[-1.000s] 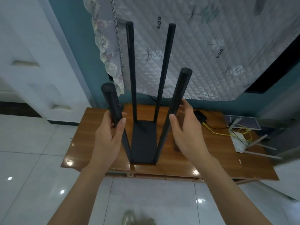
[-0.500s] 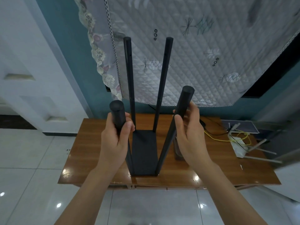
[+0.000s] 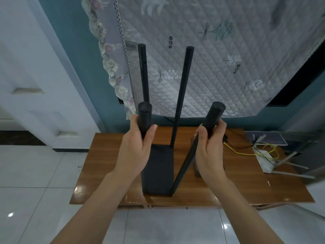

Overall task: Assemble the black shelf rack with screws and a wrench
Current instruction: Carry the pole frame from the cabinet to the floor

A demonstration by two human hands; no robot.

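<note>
Your left forearm (image 3: 98,205) and right forearm (image 3: 246,208) were bare along all their visible length. Your left grip (image 3: 135,152) and right grip (image 3: 209,152) were bare too, with short, trimmed nails on the thumbs.

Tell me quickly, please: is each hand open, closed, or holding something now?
Left hand: closed, holding the near left post.
Right hand: closed, holding the near right post.

- No text, label, brand, number or sign can be read anywhere.
- The quilted cloth (image 3: 228,76) carries only printed plant motifs and small rings.
- The black shelf rack (image 3: 158,169) is plain black.
- The white device (image 3: 264,162) on the table (image 3: 246,184) is too blurred to read.
</note>
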